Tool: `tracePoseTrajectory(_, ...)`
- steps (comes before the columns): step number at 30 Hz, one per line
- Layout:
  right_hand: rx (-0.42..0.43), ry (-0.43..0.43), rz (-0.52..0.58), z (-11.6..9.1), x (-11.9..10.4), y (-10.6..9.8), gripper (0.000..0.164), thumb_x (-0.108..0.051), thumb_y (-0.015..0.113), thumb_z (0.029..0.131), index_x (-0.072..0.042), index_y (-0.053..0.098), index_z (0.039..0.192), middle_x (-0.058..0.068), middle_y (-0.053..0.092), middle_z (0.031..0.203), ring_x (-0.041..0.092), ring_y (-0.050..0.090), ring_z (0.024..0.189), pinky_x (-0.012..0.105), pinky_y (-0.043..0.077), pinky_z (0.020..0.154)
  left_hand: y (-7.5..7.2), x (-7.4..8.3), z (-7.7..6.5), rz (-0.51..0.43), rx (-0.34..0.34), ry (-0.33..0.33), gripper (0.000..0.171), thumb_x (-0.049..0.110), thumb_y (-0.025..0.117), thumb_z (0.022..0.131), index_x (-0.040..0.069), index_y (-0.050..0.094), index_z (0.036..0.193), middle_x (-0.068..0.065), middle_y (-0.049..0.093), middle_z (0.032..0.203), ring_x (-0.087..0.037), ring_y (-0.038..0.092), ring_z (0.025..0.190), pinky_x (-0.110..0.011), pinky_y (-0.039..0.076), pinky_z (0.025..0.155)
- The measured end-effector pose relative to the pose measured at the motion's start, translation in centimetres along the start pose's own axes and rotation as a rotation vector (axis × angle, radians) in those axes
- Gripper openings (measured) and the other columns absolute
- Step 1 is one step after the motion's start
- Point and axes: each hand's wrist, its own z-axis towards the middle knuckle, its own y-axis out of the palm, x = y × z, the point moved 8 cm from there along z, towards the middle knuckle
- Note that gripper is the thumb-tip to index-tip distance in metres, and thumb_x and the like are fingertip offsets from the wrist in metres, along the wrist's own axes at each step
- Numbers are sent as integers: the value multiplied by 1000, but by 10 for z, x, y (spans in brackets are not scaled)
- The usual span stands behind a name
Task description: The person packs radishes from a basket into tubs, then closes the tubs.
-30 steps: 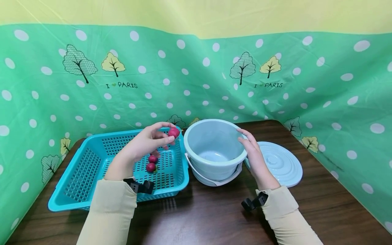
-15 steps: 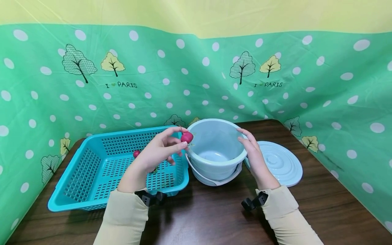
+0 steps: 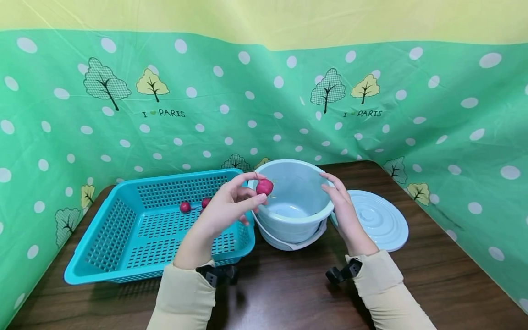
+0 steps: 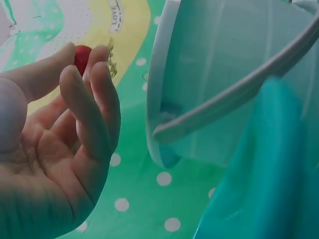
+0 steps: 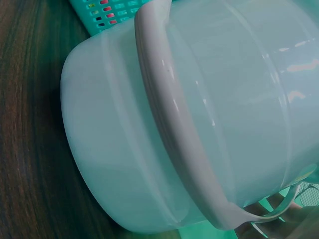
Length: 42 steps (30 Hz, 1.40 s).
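My left hand (image 3: 226,207) pinches a red radish (image 3: 264,187) between thumb and fingers, over the left rim of a pale blue bucket (image 3: 288,228). In the left wrist view, thin green stalks show beside the fingertips holding the radish (image 4: 81,59). On the opposite side, my right hand (image 3: 345,213) grips the bucket's rim, fingertips reaching over the inside. The bucket stands upright, its handle (image 5: 174,124) lowered along the front. More radishes (image 3: 185,207) lie in the turquoise basket (image 3: 96,277), partly hidden behind my left hand.
A round pale blue lid (image 3: 381,222) lies flat on the dark wooden table (image 3: 288,288), right of the bucket. The basket stands close to the bucket's left side. Behind the table hangs a green and yellow patterned cloth (image 3: 264,114).
My left hand has carried the radish rightward from above the basket to the bucket's left rim. Radishes it covered in the basket now show. The right hand stays on the bucket.
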Motion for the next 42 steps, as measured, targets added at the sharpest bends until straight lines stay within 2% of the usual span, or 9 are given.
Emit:
tracePoseTrajectory(2, 3, 1, -4, 0, 0, -1, 51, -32, 38, 104, -15, 34, 152, 5, 24, 162, 28, 25, 145, 56, 23, 115, 4, 1, 0, 10, 27, 21, 40, 23, 67, 96, 26, 54, 133, -15, 71, 104, -41, 62, 87, -35, 55, 57)
tracePoseTrajectory(5, 2, 0, -6, 0, -1, -1, 51, -33, 38, 105, -16, 34, 152, 4, 23, 163, 28, 25, 146, 56, 23, 115, 9, 1, 1, 16, 89, 52, 40, 21, 67, 95, 24, 55, 133, -11, 72, 98, -30, 65, 80, -33, 54, 54)
tracePoseTrajectory(10, -3, -1, -4, 1, -1, 0, 51, -33, 38, 105, -16, 34, 153, 3, 22, 163, 27, 23, 147, 56, 21, 116, 14, -1, 1, -27, 193, 80, 42, 18, 69, 94, 20, 55, 134, -15, 72, 95, -18, 66, 71, -31, 53, 51)
tracePoseTrajectory(19, -4, -9, -10, 2, -3, 1, 51, -33, 38, 105, -16, 34, 153, 3, 22, 163, 27, 21, 147, 57, 20, 117, 24, -8, 5, -121, 252, 92, 39, 17, 66, 96, 18, 55, 132, -15, 74, 98, -14, 64, 67, -26, 50, 50)
tracePoseTrajectory(25, -3, 3, -10, 2, -1, 1, 51, -33, 37, 104, -16, 34, 153, 4, 22, 163, 28, 23, 147, 57, 21, 117, 28, -8, 9, -87, 240, 81, 40, 18, 68, 94, 19, 55, 132, -16, 73, 96, -14, 64, 66, -28, 51, 50)
tracePoseTrajectory(28, 0, 9, -11, 1, 0, 1, 51, -34, 37, 104, -17, 34, 153, 3, 22, 163, 28, 23, 147, 58, 20, 117, 31, -8, 11, -64, 218, 62, 42, 19, 70, 93, 19, 55, 132, -16, 73, 93, -14, 63, 64, -29, 52, 51)
tracePoseTrajectory(33, 1, 12, -10, 1, 1, 1, 51, -34, 37, 105, -17, 34, 153, 3, 22, 163, 28, 23, 146, 58, 21, 117, 36, -9, 16, -79, 168, 29, 44, 20, 70, 94, 17, 54, 135, -16, 71, 89, -15, 64, 64, -32, 55, 51)
tracePoseTrajectory(38, 8, 14, -13, 1, 1, 1, 51, -33, 37, 104, -17, 34, 152, 3, 22, 163, 28, 23, 147, 58, 21, 117, 40, -10, 19, -58, 131, 10, 44, 22, 70, 93, 19, 54, 134, -17, 72, 94, -15, 65, 65, -33, 55, 50)
tracePoseTrajectory(42, 10, 17, -15, 1, 2, 1, 51, -34, 37, 104, -17, 34, 152, 2, 22, 163, 28, 23, 147, 58, 21, 117, 40, -12, 22, -48, 130, -11, 44, 24, 70, 93, 21, 54, 134, -15, 73, 94, -15, 66, 64, -32, 54, 48)
